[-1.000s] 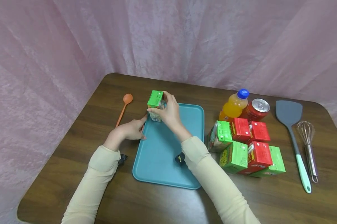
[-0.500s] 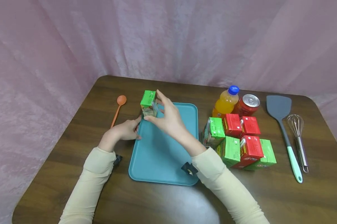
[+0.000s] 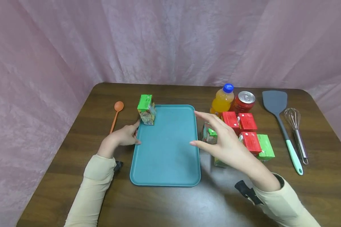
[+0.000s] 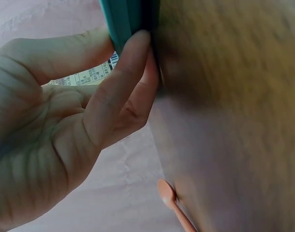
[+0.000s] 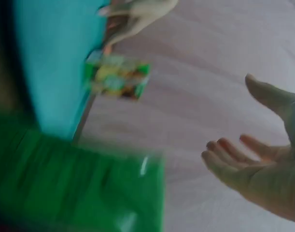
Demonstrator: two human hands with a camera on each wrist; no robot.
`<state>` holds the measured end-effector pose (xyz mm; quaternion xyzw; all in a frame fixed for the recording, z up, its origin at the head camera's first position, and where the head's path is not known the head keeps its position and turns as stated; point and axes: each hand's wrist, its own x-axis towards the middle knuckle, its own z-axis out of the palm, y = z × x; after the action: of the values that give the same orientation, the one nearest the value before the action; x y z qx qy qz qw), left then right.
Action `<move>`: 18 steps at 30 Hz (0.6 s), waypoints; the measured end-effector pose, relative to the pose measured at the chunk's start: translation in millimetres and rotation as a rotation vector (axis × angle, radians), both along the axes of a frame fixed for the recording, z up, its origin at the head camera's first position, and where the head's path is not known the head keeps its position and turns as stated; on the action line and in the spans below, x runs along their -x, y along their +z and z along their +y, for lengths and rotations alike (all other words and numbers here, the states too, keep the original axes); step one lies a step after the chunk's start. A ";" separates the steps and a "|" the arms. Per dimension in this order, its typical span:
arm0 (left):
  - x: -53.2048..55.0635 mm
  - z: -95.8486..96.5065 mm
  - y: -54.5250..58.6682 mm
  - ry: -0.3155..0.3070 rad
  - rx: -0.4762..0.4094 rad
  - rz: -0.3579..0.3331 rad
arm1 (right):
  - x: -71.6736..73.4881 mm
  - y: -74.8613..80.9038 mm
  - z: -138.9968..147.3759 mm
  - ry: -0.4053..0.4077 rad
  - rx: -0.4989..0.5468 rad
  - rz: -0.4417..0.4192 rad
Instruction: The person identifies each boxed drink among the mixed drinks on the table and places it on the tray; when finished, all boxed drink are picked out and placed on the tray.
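My left hand (image 3: 124, 135) pinches the left rim of a blue tray (image 3: 164, 157), thumb above the edge and fingers below; the left wrist view shows this grip on the tray edge (image 4: 122, 21) closely. At the tray's far left corner stands a green-topped drink carton (image 3: 146, 110). My right hand (image 3: 227, 142) is spread with nothing in it, thumb and fingers apart, over the tray's right edge and the nearest cartons. It partly covers a green carton (image 3: 208, 134) there. In the right wrist view a green carton (image 5: 79, 183) looms large and blurred below the open right hand (image 5: 263, 164).
Right of the tray, red cartons (image 3: 247, 122) and another green carton (image 3: 266, 147) stand grouped. Behind them are an orange drink bottle (image 3: 222, 101) and a red can (image 3: 243, 102). A spatula (image 3: 275, 101) and a whisk (image 3: 296, 132) lie far right, an orange spoon (image 3: 117, 108) left.
My right hand has let go of the green carton at the tray's far left corner and swung right toward the grouped cartons. The left hand stays on the tray rim.
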<state>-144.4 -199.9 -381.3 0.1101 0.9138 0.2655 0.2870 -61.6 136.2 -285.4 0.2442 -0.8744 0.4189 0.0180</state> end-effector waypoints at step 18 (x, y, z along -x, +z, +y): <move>0.1 1.1 0.1 0.001 0.017 0.017 | -19.8 -41.3 151.4 -0.036 -0.081 0.231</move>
<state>-144.5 -198.8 -381.2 0.1095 0.9185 0.2568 0.2801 -41.8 287.6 -326.8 0.2755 -0.8869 0.3520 0.1164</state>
